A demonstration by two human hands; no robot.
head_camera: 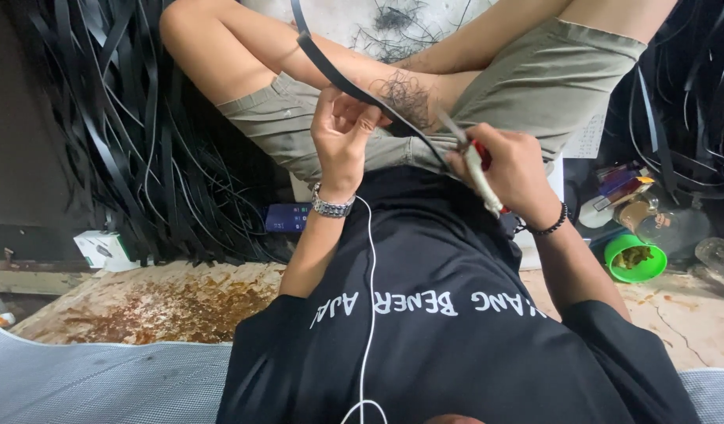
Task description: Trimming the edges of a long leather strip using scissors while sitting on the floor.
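I see a big heap of black strips (134, 149) piled along the left side of the floor (166, 302), and more of them at the far right edge. The floor is rough and stained brown near the middle left. A grey mat (87, 381) covers its near left corner.

The person sits on the floor in a black shirt (448, 330) and green shorts (535, 86), knees spread wide. A thin white cord (370, 298) hangs down the front of the shirt.

One long black strip (338, 74) runs from the top middle down over the lap to both hands. The left hand (342, 137) is curled around it, with the thumb and fingers pinching the strip. A silver watch (332, 206) sits on that wrist.

The right hand (511, 169) is closed tight around a cutting tool (476, 165) with a red and pale handle. Its metal tip touches the strip just beside the left hand. A black bead band (552, 225) sits on that wrist. A small tuft of thin black shavings (407, 94) rests on the leg just behind the strip.

Near the right edge of the floor I see a green bowl (634, 259) with something brown in it, beside some clear jars (680, 228). A small white box (103, 250) lies by the left edge, under the heap. A dark blue box (287, 217) lies just under the left knee.
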